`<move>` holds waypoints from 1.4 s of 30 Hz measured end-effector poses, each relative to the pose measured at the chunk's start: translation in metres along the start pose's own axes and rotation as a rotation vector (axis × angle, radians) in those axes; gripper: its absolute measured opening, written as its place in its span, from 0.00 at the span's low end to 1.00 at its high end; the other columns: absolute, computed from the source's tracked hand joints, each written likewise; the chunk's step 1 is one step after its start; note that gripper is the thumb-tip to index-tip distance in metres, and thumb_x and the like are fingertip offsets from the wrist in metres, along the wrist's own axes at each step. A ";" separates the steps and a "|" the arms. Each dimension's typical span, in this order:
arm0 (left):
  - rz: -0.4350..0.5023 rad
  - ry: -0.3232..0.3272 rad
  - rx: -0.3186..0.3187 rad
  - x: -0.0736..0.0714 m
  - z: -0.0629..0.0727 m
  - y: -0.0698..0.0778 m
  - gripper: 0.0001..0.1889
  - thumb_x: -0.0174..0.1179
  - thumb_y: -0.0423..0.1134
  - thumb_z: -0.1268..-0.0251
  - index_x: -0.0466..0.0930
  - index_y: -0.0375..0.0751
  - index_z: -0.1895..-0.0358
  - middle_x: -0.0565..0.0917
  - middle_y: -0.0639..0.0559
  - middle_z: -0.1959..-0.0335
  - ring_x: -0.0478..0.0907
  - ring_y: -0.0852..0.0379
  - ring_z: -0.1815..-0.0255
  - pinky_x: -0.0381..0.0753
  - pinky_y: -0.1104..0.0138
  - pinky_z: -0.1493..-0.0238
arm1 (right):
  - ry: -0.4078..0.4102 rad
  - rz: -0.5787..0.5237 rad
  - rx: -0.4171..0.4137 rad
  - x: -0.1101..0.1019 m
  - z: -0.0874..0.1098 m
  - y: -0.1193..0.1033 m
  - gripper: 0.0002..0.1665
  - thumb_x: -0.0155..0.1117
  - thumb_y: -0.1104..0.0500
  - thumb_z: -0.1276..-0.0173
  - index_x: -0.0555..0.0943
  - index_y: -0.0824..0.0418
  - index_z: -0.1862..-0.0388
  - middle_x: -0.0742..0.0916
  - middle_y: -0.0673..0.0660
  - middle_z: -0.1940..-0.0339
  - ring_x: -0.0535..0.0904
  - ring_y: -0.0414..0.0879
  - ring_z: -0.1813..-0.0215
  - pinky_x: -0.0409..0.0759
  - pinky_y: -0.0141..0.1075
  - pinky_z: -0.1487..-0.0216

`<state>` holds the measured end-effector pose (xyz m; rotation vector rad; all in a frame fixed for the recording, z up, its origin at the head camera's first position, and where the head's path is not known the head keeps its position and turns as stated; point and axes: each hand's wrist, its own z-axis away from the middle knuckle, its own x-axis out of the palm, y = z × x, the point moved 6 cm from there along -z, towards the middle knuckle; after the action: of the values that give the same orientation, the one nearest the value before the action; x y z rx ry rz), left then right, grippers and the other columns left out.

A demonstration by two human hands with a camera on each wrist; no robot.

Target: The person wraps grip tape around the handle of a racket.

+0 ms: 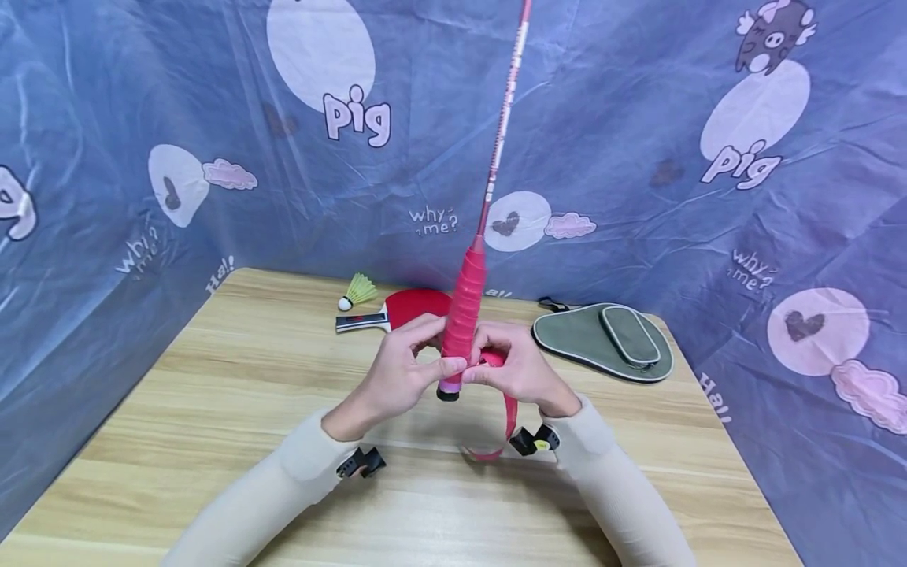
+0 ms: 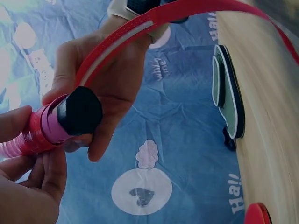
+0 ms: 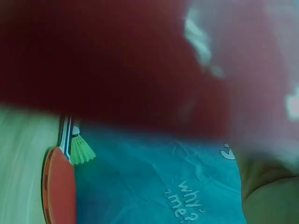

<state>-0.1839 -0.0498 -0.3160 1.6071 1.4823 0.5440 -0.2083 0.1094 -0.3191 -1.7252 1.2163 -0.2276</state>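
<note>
A badminton racket stands nearly upright above the table, its red-wrapped handle [image 1: 466,303] downward and its head out of view. My left hand [image 1: 404,370] grips the handle just above the black butt cap [image 2: 80,112]. At the handle's right side, my right hand [image 1: 520,364] pinches a red grip tape [image 1: 511,417], which hangs down in a loop. One end of the tape carries a pale strip, plain in the left wrist view, where it meets the handle beside the cap. A pink band [image 2: 55,125] shows next to the cap. Blurred red covers much of the right wrist view.
A red table tennis paddle [image 1: 418,305] lies at the back of the wooden table [image 1: 283,378], with a yellow-green shuttlecock [image 1: 360,290] behind its handle. At the back right lies a green paddle case [image 1: 581,337]. A blue printed cloth [image 1: 439,157] hangs around the table.
</note>
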 end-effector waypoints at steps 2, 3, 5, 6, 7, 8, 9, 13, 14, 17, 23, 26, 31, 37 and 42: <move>0.050 -0.008 -0.019 0.000 -0.001 0.000 0.27 0.70 0.29 0.39 0.79 0.36 0.35 0.85 0.43 0.52 0.83 0.54 0.54 0.85 0.64 0.48 | -0.003 -0.015 -0.008 -0.001 0.000 -0.001 0.15 0.74 0.77 0.46 0.78 0.64 0.73 0.82 0.59 0.70 0.78 0.39 0.66 0.80 0.28 0.68; 0.073 -0.009 -0.027 -0.001 -0.001 0.001 0.28 0.69 0.29 0.39 0.77 0.35 0.34 0.86 0.42 0.51 0.83 0.54 0.53 0.85 0.64 0.48 | -0.004 -0.020 -0.012 -0.001 0.000 -0.001 0.14 0.73 0.78 0.46 0.78 0.64 0.72 0.82 0.59 0.70 0.78 0.38 0.66 0.80 0.27 0.68; 0.111 -0.011 -0.042 -0.001 -0.001 0.001 0.28 0.68 0.28 0.38 0.76 0.34 0.33 0.86 0.39 0.50 0.83 0.54 0.52 0.84 0.65 0.46 | -0.005 -0.028 -0.014 -0.002 0.000 -0.001 0.14 0.72 0.78 0.45 0.79 0.64 0.71 0.82 0.60 0.70 0.78 0.38 0.67 0.80 0.27 0.68; 0.123 -0.012 -0.046 -0.001 -0.001 0.001 0.28 0.68 0.27 0.38 0.75 0.33 0.33 0.86 0.37 0.50 0.83 0.54 0.51 0.84 0.65 0.46 | -0.005 -0.026 -0.015 -0.002 0.000 0.000 0.14 0.72 0.78 0.45 0.79 0.63 0.71 0.82 0.60 0.70 0.78 0.37 0.67 0.80 0.27 0.68; 0.133 -0.012 -0.053 -0.001 -0.001 0.000 0.28 0.67 0.27 0.38 0.75 0.33 0.33 0.86 0.37 0.50 0.83 0.54 0.51 0.84 0.66 0.46 | -0.005 -0.026 -0.013 -0.002 0.000 0.000 0.14 0.72 0.78 0.45 0.79 0.63 0.71 0.82 0.60 0.70 0.78 0.37 0.67 0.80 0.27 0.68; 0.144 -0.011 -0.058 -0.001 -0.001 0.000 0.28 0.67 0.27 0.37 0.75 0.33 0.33 0.86 0.36 0.50 0.83 0.55 0.51 0.84 0.67 0.46 | -0.004 -0.026 -0.012 -0.002 0.000 0.001 0.13 0.72 0.78 0.44 0.80 0.63 0.71 0.82 0.60 0.70 0.78 0.37 0.67 0.80 0.28 0.68; 0.154 -0.010 -0.062 0.000 -0.002 0.000 0.28 0.67 0.26 0.37 0.75 0.33 0.33 0.86 0.36 0.50 0.83 0.56 0.51 0.84 0.67 0.46 | -0.002 -0.026 -0.012 -0.002 0.000 0.001 0.13 0.71 0.78 0.44 0.80 0.63 0.71 0.82 0.60 0.70 0.77 0.37 0.67 0.80 0.28 0.68; 0.193 -0.003 -0.075 0.001 -0.003 -0.002 0.27 0.66 0.25 0.37 0.75 0.32 0.33 0.85 0.33 0.49 0.83 0.59 0.50 0.84 0.70 0.46 | 0.012 -0.035 -0.006 -0.003 0.000 0.002 0.11 0.71 0.76 0.42 0.79 0.64 0.72 0.83 0.57 0.71 0.77 0.37 0.67 0.80 0.27 0.70; 0.202 0.001 -0.079 0.001 -0.003 -0.002 0.27 0.66 0.25 0.37 0.75 0.32 0.33 0.85 0.33 0.48 0.83 0.59 0.49 0.84 0.70 0.45 | 0.015 -0.043 0.000 -0.003 0.000 0.002 0.11 0.71 0.75 0.42 0.79 0.64 0.73 0.83 0.55 0.70 0.77 0.38 0.67 0.79 0.27 0.70; 0.220 0.010 -0.083 0.001 -0.004 -0.002 0.27 0.66 0.25 0.38 0.76 0.32 0.34 0.85 0.33 0.47 0.84 0.59 0.48 0.83 0.68 0.42 | 0.025 -0.061 0.022 -0.004 0.000 0.003 0.11 0.71 0.74 0.41 0.78 0.64 0.74 0.83 0.50 0.70 0.77 0.37 0.68 0.77 0.25 0.72; 0.215 0.020 -0.068 0.001 -0.004 0.001 0.26 0.67 0.25 0.39 0.77 0.30 0.35 0.86 0.32 0.47 0.85 0.58 0.48 0.83 0.67 0.40 | 0.020 -0.098 0.044 -0.006 0.001 0.005 0.11 0.71 0.73 0.40 0.77 0.65 0.75 0.84 0.47 0.70 0.79 0.36 0.68 0.80 0.25 0.70; 0.217 0.014 -0.064 0.002 -0.004 0.002 0.26 0.67 0.26 0.38 0.77 0.31 0.36 0.87 0.33 0.48 0.85 0.59 0.49 0.83 0.68 0.42 | 0.015 -0.100 0.022 -0.006 0.001 0.003 0.12 0.73 0.69 0.39 0.77 0.66 0.76 0.85 0.45 0.70 0.79 0.35 0.68 0.80 0.26 0.70; 0.258 -0.009 -0.092 0.005 -0.001 0.002 0.24 0.66 0.29 0.36 0.78 0.31 0.36 0.87 0.33 0.48 0.85 0.61 0.48 0.82 0.69 0.43 | -0.020 -0.124 -0.022 -0.005 0.002 -0.002 0.17 0.76 0.60 0.38 0.79 0.69 0.76 0.86 0.44 0.68 0.79 0.34 0.67 0.78 0.26 0.71; 0.310 -0.004 -0.128 0.007 0.001 -0.001 0.24 0.66 0.30 0.35 0.78 0.31 0.36 0.84 0.32 0.42 0.82 0.61 0.42 0.78 0.66 0.35 | -0.038 -0.147 0.009 -0.003 0.004 -0.002 0.19 0.77 0.59 0.39 0.79 0.71 0.76 0.87 0.45 0.68 0.80 0.35 0.66 0.79 0.25 0.68; 0.324 0.002 -0.116 0.005 0.002 -0.002 0.24 0.65 0.29 0.35 0.77 0.28 0.36 0.82 0.29 0.42 0.81 0.62 0.42 0.78 0.65 0.35 | -0.027 -0.136 0.047 -0.001 0.005 -0.001 0.14 0.75 0.67 0.40 0.77 0.69 0.77 0.87 0.44 0.68 0.81 0.35 0.65 0.81 0.25 0.65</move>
<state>-0.1829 -0.0455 -0.3198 1.7638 1.1737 0.7978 -0.2052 0.1138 -0.3205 -1.7662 1.0664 -0.3109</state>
